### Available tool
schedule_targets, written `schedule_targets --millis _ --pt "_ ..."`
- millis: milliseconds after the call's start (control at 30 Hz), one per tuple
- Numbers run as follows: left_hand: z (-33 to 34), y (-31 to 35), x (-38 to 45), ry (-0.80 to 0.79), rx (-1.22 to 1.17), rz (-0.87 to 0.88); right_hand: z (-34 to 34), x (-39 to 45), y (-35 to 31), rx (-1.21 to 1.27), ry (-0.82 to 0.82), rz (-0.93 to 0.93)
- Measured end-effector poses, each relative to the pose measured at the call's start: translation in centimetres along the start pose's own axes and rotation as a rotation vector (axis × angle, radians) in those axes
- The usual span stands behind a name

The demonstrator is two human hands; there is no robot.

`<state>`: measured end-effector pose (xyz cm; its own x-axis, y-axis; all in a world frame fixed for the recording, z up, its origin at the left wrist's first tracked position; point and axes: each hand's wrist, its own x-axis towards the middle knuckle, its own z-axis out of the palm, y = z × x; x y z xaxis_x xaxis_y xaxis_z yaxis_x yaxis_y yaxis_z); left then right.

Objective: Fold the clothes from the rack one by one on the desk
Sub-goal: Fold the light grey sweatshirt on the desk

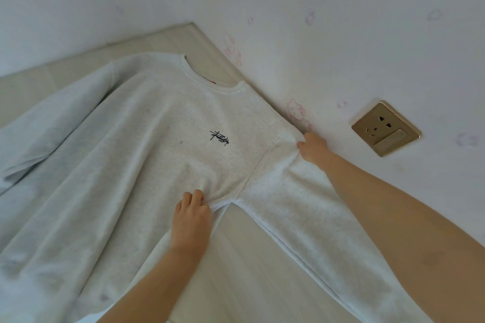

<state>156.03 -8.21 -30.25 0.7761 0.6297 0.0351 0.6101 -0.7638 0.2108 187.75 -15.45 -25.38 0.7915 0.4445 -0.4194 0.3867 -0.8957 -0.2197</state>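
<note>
A pale grey sweatshirt (147,144) with a small black chest logo lies front up on the light wooden desk (246,265), collar toward the far corner. My left hand (193,217) pinches the fabric at the armpit of the near sleeve. My right hand (313,147) grips the shoulder seam of that same sleeve, close against the wall. That sleeve (309,223) runs down toward the lower right. The other sleeve (47,123) lies rumpled at the far left.
White walls meet the desk at its far corner; the right wall (341,34) bears faint pink scribbles. A gold wall socket (385,128) sits just right of my right hand. The rack is out of view.
</note>
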Motion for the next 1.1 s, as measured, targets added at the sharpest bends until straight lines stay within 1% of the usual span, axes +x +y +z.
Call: schedule_targets --millis 133,367,567,667,767,867,933,967,1033,1100 --pt "-0.4 0.0 -0.2 -0.012 0.106 0.073 -0.1 -0.2 -0.2 -0.009 0.006 -0.010" --pt "-0.6 -1.6 -1.1 0.024 0.131 0.061 -0.2 0.0 -0.8 -0.030 -0.004 -0.011" --pt "-0.5 -1.8 -0.9 -0.033 0.059 0.059 0.0 0.1 -1.1 -0.045 0.002 -0.001" --pt "-0.7 -1.8 -0.4 -0.014 0.031 0.042 -0.3 0.0 -1.3 -0.021 -0.005 0.012" --pt "-1.5 -1.8 -0.6 0.037 -0.069 0.056 -1.1 -0.2 -2.0 0.069 0.022 0.032" --pt "-3.1 -1.8 -0.9 0.081 -0.159 0.093 -2.3 -0.2 -3.1 0.202 0.086 0.047" --pt "-3.9 -2.1 -1.0 0.052 -0.210 0.112 -3.2 -0.5 -4.4 0.325 0.157 0.015" --pt "-4.4 -2.2 -1.0 0.015 -0.256 0.095 -3.6 -0.7 -5.1 0.387 0.191 -0.009" --pt "-5.6 -2.7 -0.6 -0.107 -0.362 0.001 -4.3 -0.9 -7.0 0.490 0.237 -0.062" --pt "-6.2 -3.8 -0.3 -0.255 -0.504 -0.106 -4.7 -0.8 -9.1 0.532 0.257 -0.108"
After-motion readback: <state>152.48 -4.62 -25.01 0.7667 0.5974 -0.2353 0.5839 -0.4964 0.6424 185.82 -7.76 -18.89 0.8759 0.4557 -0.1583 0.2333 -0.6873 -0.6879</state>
